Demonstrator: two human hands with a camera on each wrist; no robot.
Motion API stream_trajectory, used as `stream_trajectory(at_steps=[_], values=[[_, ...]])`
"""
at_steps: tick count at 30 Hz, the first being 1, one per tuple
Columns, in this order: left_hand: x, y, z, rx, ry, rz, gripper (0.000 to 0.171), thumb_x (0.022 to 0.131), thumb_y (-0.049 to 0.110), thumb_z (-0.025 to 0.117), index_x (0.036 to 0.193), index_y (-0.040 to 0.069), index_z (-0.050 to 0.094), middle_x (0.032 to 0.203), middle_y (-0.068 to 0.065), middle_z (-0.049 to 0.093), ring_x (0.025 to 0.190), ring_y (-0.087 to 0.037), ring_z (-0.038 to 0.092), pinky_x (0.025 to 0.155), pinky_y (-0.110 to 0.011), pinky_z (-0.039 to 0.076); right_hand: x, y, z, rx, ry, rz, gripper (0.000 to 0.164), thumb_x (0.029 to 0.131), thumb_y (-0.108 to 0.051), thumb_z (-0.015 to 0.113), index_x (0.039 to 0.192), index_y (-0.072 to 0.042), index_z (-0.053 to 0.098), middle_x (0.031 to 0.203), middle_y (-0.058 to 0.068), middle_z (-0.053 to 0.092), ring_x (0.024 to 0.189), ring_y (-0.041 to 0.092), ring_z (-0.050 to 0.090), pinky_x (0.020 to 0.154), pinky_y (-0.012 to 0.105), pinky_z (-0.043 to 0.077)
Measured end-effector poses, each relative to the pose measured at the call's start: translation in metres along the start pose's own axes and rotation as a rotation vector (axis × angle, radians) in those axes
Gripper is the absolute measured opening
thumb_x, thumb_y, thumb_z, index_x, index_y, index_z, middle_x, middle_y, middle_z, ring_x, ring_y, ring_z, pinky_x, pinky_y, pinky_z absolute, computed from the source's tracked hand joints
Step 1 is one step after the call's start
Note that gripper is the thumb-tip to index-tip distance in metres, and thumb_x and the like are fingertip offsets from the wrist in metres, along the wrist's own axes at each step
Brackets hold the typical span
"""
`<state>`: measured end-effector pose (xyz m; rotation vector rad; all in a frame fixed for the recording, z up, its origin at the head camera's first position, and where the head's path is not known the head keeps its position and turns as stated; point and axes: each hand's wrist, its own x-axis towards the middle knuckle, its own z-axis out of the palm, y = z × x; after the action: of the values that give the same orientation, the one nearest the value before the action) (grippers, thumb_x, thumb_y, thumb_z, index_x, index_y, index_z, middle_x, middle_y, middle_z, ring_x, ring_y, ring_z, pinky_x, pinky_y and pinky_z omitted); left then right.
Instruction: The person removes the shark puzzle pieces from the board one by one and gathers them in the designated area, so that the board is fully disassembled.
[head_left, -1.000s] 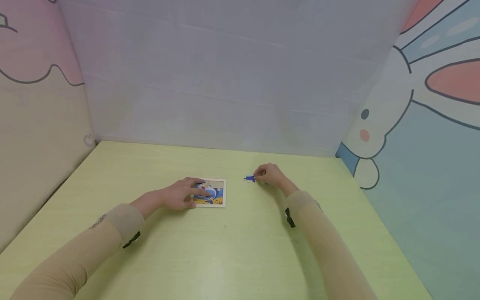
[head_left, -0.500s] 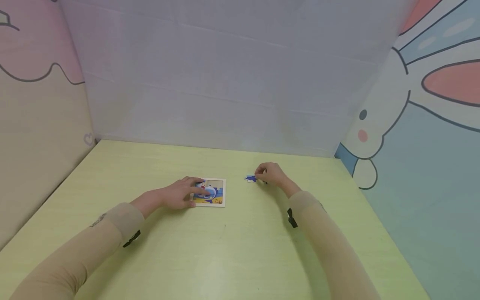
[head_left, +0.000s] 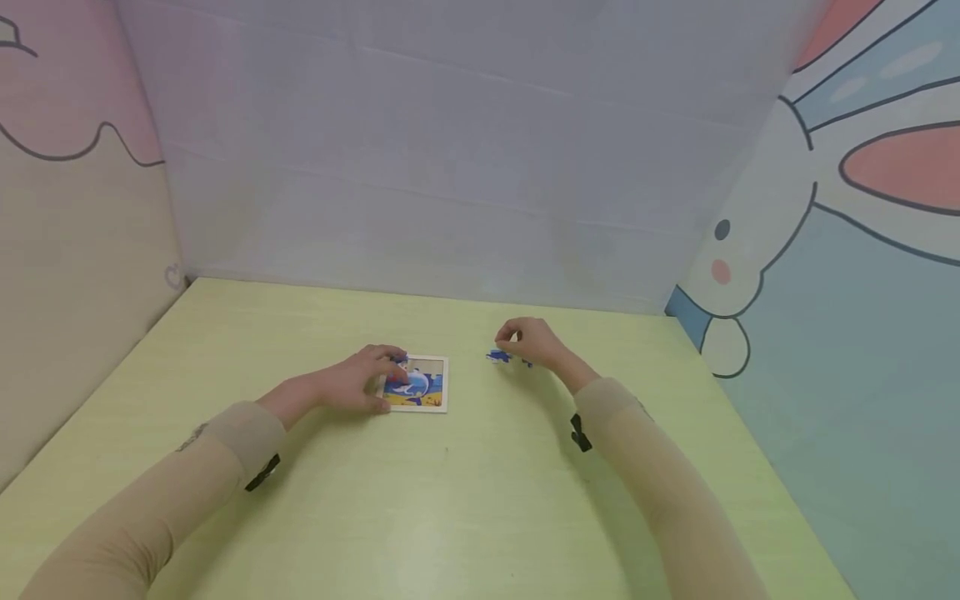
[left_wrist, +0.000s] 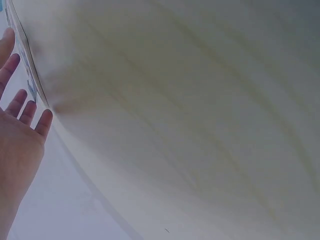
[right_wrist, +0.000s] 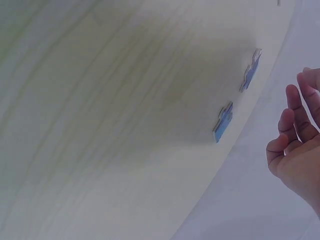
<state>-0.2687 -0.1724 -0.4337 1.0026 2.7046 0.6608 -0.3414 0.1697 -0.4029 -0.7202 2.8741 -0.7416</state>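
A small square jigsaw puzzle [head_left: 423, 387] with a dolphin picture lies in a pale frame on the table. Bare brown backing shows along its upper part. My left hand [head_left: 352, 383] rests at its left side with loosely spread fingers, the thumb by the lower left corner. Two blue puzzle pieces [right_wrist: 251, 70] [right_wrist: 223, 122] lie on the table to the right of the puzzle. Above them hovers my right hand [head_left: 534, 343], clear of the tabletop, thumb and index fingertips close together. Whether a piece is between those fingertips is hidden.
The pale yellow-green table [head_left: 450, 508] ends against a whitish back wall [head_left: 450, 167]. Side panels stand left and right, the right one with a rabbit drawing [head_left: 742, 250]. Both forearms wear beige sleeves [head_left: 660, 483].
My right hand has lifted slightly and shifted a little left, uncovering the second blue piece. My left index finger has drawn back a little over the picture, showing more of the dolphin.
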Motion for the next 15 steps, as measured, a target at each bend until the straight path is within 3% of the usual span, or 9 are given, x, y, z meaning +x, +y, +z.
stream_trajectory(at_steps=[3,8,15], values=[[0.001,0.0,-0.002,-0.013,0.022,-0.018,0.042,0.079,0.025,0.075,0.12,0.022,0.061,0.147,-0.01,0.034,0.136,-0.038,0.025,0.107,-0.061,0.023,0.001,-0.009,0.0,0.015,-0.002,-0.013,0.013,0.091,-0.023,0.062,0.097,-0.013,0.07,0.091,-0.001,0.067,0.066,0.013,0.047,0.061,0.027,0.04],[0.002,-0.001,-0.004,0.04,0.081,-0.037,0.05,0.079,0.03,0.075,0.124,0.016,0.059,0.14,-0.013,0.043,0.132,-0.039,0.032,0.106,-0.061,0.024,0.006,-0.022,0.006,0.011,-0.004,-0.026,0.012,0.091,-0.024,0.064,0.095,-0.015,0.069,0.091,-0.002,0.067,0.065,0.012,0.046,0.06,0.025,0.039],[0.002,-0.006,-0.002,0.141,0.154,-0.144,0.068,0.08,0.043,0.073,0.136,0.011,0.049,0.142,-0.019,0.041,0.132,-0.044,0.031,0.101,-0.065,0.027,0.015,-0.045,0.02,0.036,-0.011,-0.056,0.012,0.089,-0.023,0.066,0.096,-0.014,0.069,0.092,-0.002,0.066,0.071,0.013,0.047,0.064,0.025,0.04]])
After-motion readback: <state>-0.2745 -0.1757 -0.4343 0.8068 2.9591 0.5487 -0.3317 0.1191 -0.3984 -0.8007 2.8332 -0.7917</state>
